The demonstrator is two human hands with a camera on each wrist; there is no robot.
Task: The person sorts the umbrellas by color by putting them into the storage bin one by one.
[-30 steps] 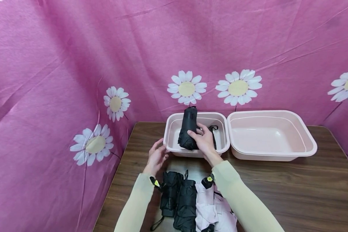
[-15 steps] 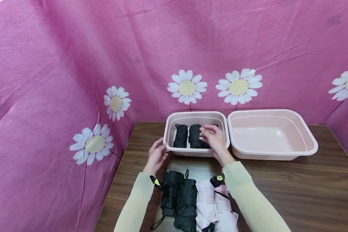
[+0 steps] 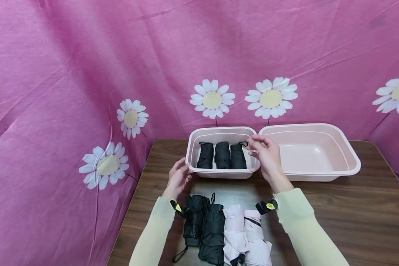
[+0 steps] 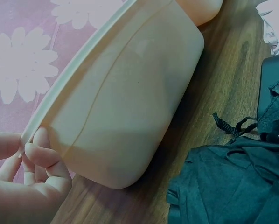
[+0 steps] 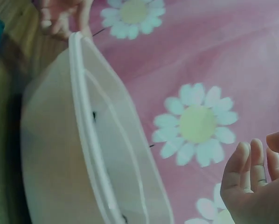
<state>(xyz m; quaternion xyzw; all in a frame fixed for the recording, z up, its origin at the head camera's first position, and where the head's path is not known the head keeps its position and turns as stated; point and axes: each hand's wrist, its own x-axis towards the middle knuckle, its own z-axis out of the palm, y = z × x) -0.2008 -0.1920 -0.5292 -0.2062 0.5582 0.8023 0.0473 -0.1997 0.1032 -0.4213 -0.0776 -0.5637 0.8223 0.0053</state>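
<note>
Pinching the rim of the small pink tub [image 3: 224,174] at its 8 o'clock corner, the person's left hand [image 3: 177,179] has its thumb and fingers together on the edge; I count 12 as the side far from the person. The right hand [image 3: 267,157] is up by the tub's 3 o'clock end, its fingers a bit bent and its thumb apart from them. I see three black umbrellas [image 3: 222,155] lying inside the small tub, in a row from 9 to 3 o'clock. The big pink tub [image 3: 306,173] sits just beside it, at 3 o'clock. At 6 o'clock on the brown desk [image 3: 336,214], nearer the person, lie two black folded umbrellas [image 3: 212,234] and two pale pink umbrellas [image 3: 235,229], side by side. Behind, at 12 o'clock, hangs a pink cloth [image 3: 169,55] with white daisies [image 3: 212,99].
</note>
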